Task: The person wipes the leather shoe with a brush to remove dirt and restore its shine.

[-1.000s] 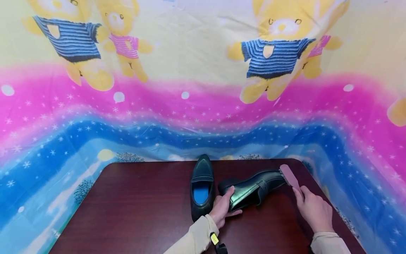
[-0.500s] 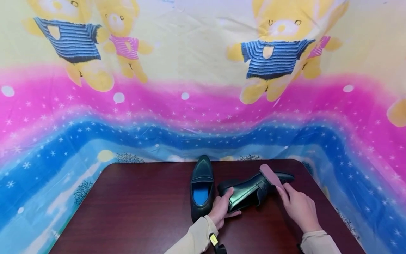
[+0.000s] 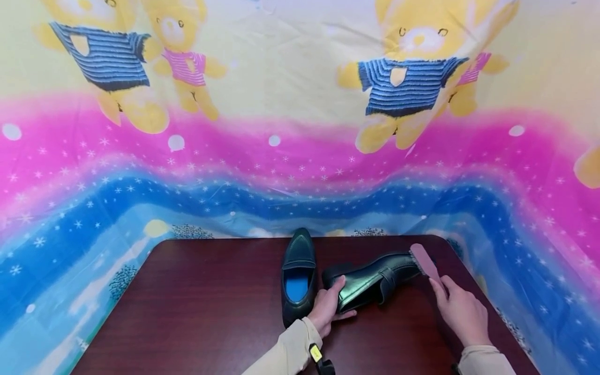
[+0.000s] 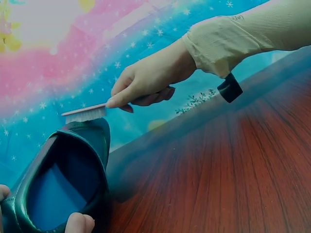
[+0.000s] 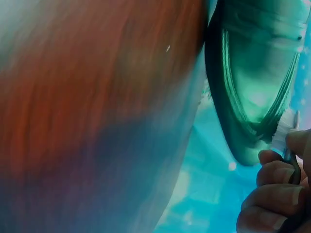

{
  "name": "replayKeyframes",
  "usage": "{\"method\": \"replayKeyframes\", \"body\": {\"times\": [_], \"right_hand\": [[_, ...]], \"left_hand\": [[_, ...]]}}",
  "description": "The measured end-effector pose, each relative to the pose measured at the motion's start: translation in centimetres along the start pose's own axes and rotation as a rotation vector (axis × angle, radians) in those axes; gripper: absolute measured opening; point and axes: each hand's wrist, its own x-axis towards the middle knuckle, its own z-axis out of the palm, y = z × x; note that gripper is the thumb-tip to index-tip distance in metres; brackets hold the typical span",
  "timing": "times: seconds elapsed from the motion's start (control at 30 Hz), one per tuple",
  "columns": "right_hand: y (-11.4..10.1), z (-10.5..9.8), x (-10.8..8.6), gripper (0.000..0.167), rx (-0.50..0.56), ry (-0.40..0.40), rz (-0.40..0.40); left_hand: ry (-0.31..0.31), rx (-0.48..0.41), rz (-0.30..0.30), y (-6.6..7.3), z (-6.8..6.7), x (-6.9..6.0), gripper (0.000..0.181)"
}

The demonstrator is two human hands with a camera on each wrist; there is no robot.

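A dark, glossy loafer (image 3: 365, 281) lies tilted on its side, its heel gripped by my left hand (image 3: 325, 310). In the left wrist view, fingertips (image 4: 80, 223) hold that shoe (image 4: 102, 141) at its opening. My right hand (image 3: 464, 312) grips a pink-backed brush (image 3: 425, 260) at the shoe's toe. White bristles touch the toe in the left wrist view, where the brush (image 4: 85, 113) lies across it. From the right wrist, the bristles of the brush (image 5: 283, 130) meet the edge of the toe, with fingers (image 5: 274, 194) curled round the handle.
The other loafer (image 3: 299, 260), with a blue insole, stands upright to the left of the held one, toe toward the back. Both are on a dark red-brown table (image 3: 211, 302). A printed cloth (image 3: 262, 166) with bears and snowflakes hangs behind and around it.
Over the last second the brush went left to the middle of the shoe, then back right to the toe. My left hand and both shoes stay in place.
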Motion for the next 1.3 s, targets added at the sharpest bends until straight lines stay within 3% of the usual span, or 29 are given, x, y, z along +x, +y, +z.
{"method": "replayKeyframes", "body": {"times": [0.27, 0.47, 0.7, 0.93, 1.17, 1.3], "right_hand": [[0.2, -0.3, -0.4, 0.053, 0.034, -0.042, 0.031], [-2.4, 0.1, -0.7, 0.042, 0.054, 0.023, -0.071], [-4.4, 0.9, -0.6, 0.034, 0.031, 0.012, -0.125], [-2.5, 1.1, -0.3, 0.042, 0.002, -0.077, -0.052], [0.2, 0.9, -0.1, 0.063, 0.001, -0.195, 0.067], [1.3, 0.5, 0.0, 0.061, 0.012, -0.222, 0.097]], "left_hand": [[-0.001, -0.005, 0.001, 0.0, -0.1, -0.2, 0.074], [-0.001, -0.012, -0.006, 0.1, -0.2, -0.2, 0.086], [0.011, -0.008, 0.002, -0.2, -0.1, -0.1, 0.078], [0.019, -0.006, 0.002, -0.1, -0.1, -0.1, 0.081], [0.014, -0.013, -0.001, -0.2, 0.1, 0.0, 0.073], [0.016, -0.026, -0.006, -0.2, 0.1, 0.1, 0.069]]}}
